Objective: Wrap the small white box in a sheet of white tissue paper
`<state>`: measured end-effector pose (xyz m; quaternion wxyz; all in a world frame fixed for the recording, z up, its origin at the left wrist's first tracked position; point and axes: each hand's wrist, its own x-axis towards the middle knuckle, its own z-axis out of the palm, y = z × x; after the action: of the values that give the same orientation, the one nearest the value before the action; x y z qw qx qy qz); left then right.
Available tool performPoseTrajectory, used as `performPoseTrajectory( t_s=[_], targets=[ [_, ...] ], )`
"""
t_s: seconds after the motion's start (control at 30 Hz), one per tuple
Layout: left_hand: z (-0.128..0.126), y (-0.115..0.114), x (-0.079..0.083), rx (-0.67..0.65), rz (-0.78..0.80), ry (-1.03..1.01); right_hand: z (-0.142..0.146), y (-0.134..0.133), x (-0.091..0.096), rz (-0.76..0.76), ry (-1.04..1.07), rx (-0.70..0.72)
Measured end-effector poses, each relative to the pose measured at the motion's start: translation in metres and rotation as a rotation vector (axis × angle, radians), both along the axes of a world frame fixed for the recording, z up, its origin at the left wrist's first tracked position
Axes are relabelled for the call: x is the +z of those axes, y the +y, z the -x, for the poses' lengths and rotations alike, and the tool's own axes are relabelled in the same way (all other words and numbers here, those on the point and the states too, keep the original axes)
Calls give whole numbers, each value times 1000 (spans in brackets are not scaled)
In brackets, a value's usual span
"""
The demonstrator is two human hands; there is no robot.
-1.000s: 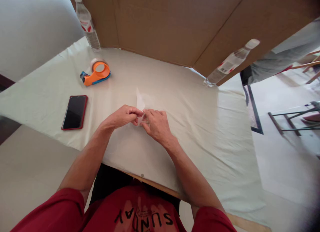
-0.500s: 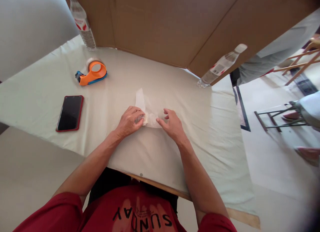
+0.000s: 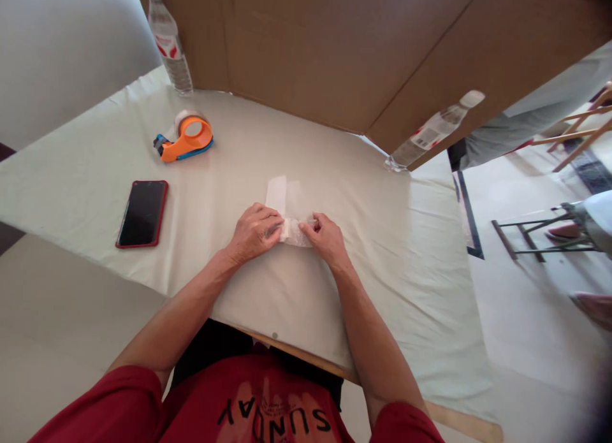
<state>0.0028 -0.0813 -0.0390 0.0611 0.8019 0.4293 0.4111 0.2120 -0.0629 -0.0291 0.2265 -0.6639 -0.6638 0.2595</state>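
A: A tall brown cardboard panel [image 3: 306, 48] stands behind the table [image 3: 234, 162], whose pale cloth creases toward the right. What has just changed?

B: The right hand [image 3: 327, 239]. Half a second ago its fingers were spread; now thumb and fingers have drawn together on one end of the clear wrapper [image 3: 299, 236].

A: And the left hand [image 3: 255, 229]?

B: Its fingers stay clamped on the other end, so the wrapper is held from both sides, which I'd judge steadies it.

A: Where is it, and what's it like?

B: Between the hands, on the near part of the table. It's thin, crinkled, see-through film with something whitish bunched by the left fingertips; whether inside or underneath, I can't tell. Beyond them lies a flat, matte white strip [image 3: 276, 194], straight-edged.

A: Nearby?

B: A rounded orange plastic tape dispenser [image 3: 182, 150] and a glossy, red-rimmed phone [image 3: 142, 213].
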Motion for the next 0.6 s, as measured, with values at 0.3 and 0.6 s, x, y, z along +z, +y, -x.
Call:
performPoseTrajectory(
  t_s=[0.3, 0.6],
  targets=[
    [0, 1, -3, -25, -4, 19, 13, -5, 6, 83, 499, 24],
    [-2, 3, -6, -45, 26, 49, 40, -7, 17, 232, 790, -93]
  ],
)
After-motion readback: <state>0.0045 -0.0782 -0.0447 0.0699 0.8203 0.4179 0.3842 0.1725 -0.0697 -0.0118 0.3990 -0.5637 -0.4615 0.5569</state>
